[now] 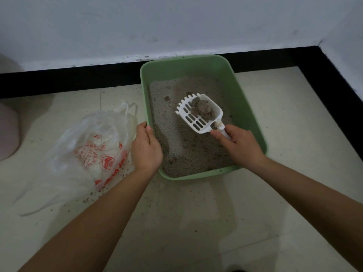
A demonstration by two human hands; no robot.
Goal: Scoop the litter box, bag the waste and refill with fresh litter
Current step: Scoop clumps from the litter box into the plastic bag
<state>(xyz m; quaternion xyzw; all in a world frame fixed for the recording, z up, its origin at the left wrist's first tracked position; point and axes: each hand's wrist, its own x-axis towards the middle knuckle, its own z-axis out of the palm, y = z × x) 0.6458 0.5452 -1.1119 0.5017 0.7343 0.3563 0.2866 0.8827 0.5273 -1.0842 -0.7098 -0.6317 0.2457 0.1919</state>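
Both forearms reach in from the near edge, bare to the elbow. The left hand (146,148) sits on the left rim of the litter box (250,107), back of the hand up, with the thumb on the inner side of the rim and the fingers wrapped over its outer side, gripping it. The right hand (242,147) is over the near right part of the box, its fingers and thumb closed around the handle of the white scoop (196,119).

The scoop's long axis runs from the handle at the near right to the comb teeth at the far left, so the teeth point away and leftward. It is held over the middle of the box, slotted bowl facing up, with several grey-brown clumps (204,111) resting in the far half of the bowl. The green box lies with its long side running near to far, its far end close to the black baseboard (78,79) under the white wall (176,26). Grey litter (182,148) covers its bottom unevenly.

On the tiled floor (196,222) just left of the box lies a crumpled clear plastic bag (88,150) with red print, near the left hand. Loose grains are scattered on the tiles around the bag and the box. A pinkish object (7,130) is cut off by the left edge.
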